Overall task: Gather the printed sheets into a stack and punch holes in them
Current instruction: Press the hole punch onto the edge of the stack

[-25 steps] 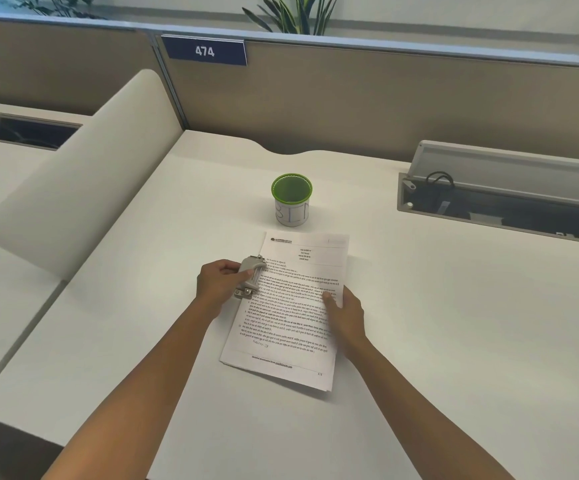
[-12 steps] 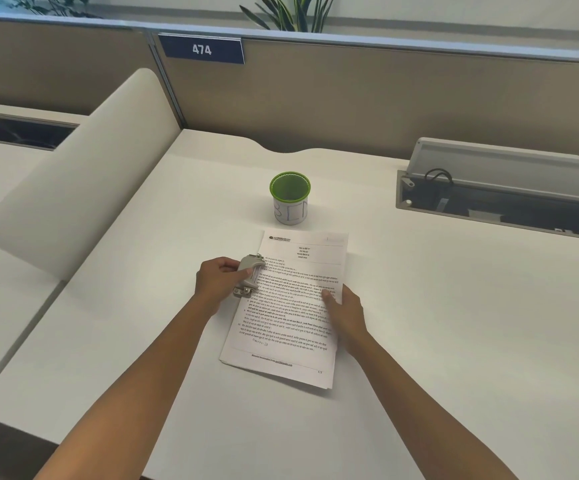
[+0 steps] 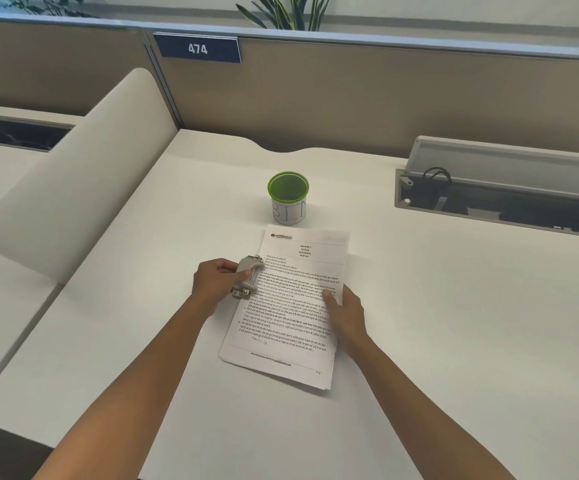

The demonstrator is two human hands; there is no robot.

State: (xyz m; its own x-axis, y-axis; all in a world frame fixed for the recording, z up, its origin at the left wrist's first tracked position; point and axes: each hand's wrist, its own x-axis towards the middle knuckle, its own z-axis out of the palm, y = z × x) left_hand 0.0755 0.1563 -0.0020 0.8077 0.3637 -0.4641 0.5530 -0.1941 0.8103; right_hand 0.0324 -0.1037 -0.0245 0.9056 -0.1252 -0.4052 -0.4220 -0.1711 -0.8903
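1. White cubicle desk (image 3: 419, 306), tan partition behind with a "474" plate (image 3: 197, 48); green-rimmed cup (image 3: 288, 198) sits just beyond the top edge of the paper, and an open cable tray (image 3: 502, 202) lies far right.
2. Printed sheets (image 3: 288, 313) lie flat mid-desk as one stack, slightly fanned at the bottom right corner, rotated a little clockwise.
3. Step in hand — judged as punching: gathering looks done, and the hole punch (image 3: 248, 277) sits on the stack's left margin, roughly at the upper-middle of that edge.
4. Left hand (image 3: 217, 282) is wrapped around the punch from the left, thumb on top of the lever, fingers underneath or behind. Cannot tell whether the lever is pressed down or just held.
5. Right hand (image 3: 345, 311) rests flat on the right edge of the stack, thumb on the printed face, pinning it to the desk. It is not closed around anything.
6. The stack therefore sits between the two hands: punch side left, hold-down right.
7. Next move likely calls for a firm squeeze with the sheets fully seated in the punch throat — the right hand must keep the fanned corner from sliding.
8. Risk: loose lower sheets could shift, so holes may not line up.
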